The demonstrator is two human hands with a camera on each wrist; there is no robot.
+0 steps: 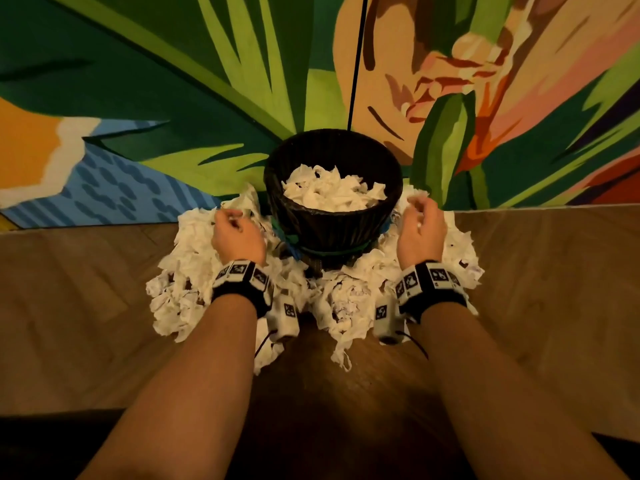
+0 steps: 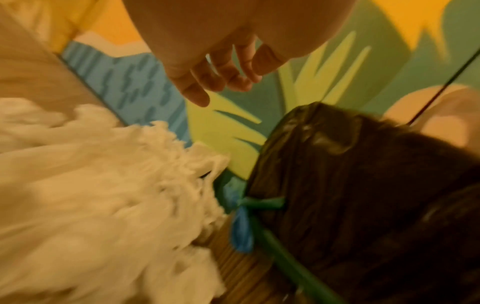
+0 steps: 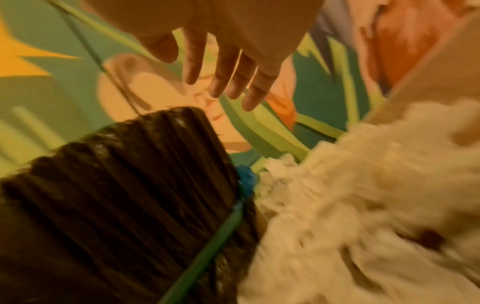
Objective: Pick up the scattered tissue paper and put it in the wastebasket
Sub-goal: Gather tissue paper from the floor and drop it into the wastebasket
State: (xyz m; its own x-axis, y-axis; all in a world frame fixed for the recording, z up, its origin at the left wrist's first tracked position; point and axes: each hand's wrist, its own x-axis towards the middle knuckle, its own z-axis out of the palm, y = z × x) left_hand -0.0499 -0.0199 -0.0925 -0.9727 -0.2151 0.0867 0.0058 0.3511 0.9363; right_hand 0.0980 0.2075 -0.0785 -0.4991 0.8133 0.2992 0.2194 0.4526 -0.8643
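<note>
Left floor: bare wooden boards [image 1: 79, 306], open out to the frame's edge.
Left tissue heap: crumpled white tissue paper [image 1: 187, 271] piled from the wall's foot toward the viewer, touching the basket's left side.
Left hand [image 1: 237, 237]: above that heap, just beside the basket wall; fingers [image 2: 200, 92] loosely bent in the wrist view, nothing held.
Left wristband [image 1: 242, 282]: black strap with printed markers, small camera hanging under it.
Wastebasket [image 1: 332, 223]: dark, ribbed, upright against the painted wall [image 1: 173, 81]; green band [image 2: 262, 202] and blue tie around its lower part; rim uncovered; white tissue inside, lying below the rim.
Front heap: more tissue between the two forearms, thinning toward bare floor nearer the viewer.
Right hand [image 1: 420, 230]: above the right heap, just beside the basket; fingers [image 3: 221, 82] spread and nearly straight in the wrist view, nothing held.
Right tissue heap [image 1: 460, 251]: against the basket's right side, ragged outer edge.
Right floor: bare boards, open to the frame's edge.
Wrist views: blurred.
</note>
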